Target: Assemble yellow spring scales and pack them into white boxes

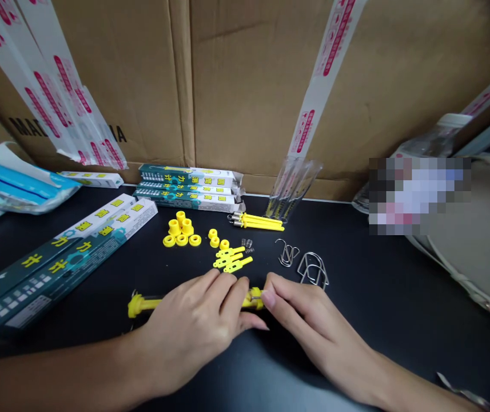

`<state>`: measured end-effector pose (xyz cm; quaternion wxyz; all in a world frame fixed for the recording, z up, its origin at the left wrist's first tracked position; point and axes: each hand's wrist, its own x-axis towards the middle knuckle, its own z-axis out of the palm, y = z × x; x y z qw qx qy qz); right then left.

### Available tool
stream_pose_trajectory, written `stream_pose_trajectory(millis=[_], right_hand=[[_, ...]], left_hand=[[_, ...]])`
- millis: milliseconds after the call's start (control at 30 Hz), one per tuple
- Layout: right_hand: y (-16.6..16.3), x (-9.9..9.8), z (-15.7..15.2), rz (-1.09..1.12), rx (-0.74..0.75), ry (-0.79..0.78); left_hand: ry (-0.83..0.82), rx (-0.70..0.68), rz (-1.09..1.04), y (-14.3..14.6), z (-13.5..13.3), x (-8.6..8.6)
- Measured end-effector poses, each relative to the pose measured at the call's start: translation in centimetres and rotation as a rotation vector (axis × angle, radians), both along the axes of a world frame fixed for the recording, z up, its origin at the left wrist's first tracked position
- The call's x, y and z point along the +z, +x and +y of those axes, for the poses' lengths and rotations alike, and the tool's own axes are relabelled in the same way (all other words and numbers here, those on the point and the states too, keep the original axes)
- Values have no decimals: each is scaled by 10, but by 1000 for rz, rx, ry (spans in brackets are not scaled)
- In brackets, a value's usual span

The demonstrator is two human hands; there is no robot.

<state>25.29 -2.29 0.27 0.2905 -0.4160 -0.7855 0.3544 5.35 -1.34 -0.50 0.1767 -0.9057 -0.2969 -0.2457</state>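
A tubular spring scale [142, 305] with yellow end pieces lies crosswise near the table's front. My left hand [202, 323] is wrapped over its middle, covering much of the tube. At the right end, my right hand [313, 320] pinches the yellow end cap between thumb and forefinger; what else is in the pinch is hidden. Just behind my hands are flat yellow pointed parts [234, 262], small springs [248, 245], yellow rings [182, 240] and yellow flanged caps [175, 228]. Metal hooks [287, 253] and bent wire loops [313, 269] lie behind my right hand.
Yellow rods with metal ends [262, 222] and clear tubes [291, 189] are at the back. Printed boxes [188, 197] are stacked there, and longer boxes [68, 257] lie left. A plastic bottle [437, 137] and beige bag [471, 229] stand right. Cardboard [245, 86] walls the back.
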Motion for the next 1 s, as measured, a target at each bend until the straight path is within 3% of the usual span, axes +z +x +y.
stream_pose_trajectory(millis=[167,400,500,700,900,1000], right_hand=[[-2,-2,0,-11,11,82],[-1,-6,1,-20,50,112],[1,-7,1,-39,47,88],[3,-9,0,-51,-22,24],[4,-12,1,-14,-52,-47],[4,-12,1,9,-63,-80]], left_hand=[[-27,0,-7,-1,0,2],[-403,2,-207,-1,-3,3],[-460,-26,-227,-1,-4,4],[-460,-5,-168,1,-3,5],[-249,-53,-57,4,-3,9],[-226,-36,-74,5,-3,11]])
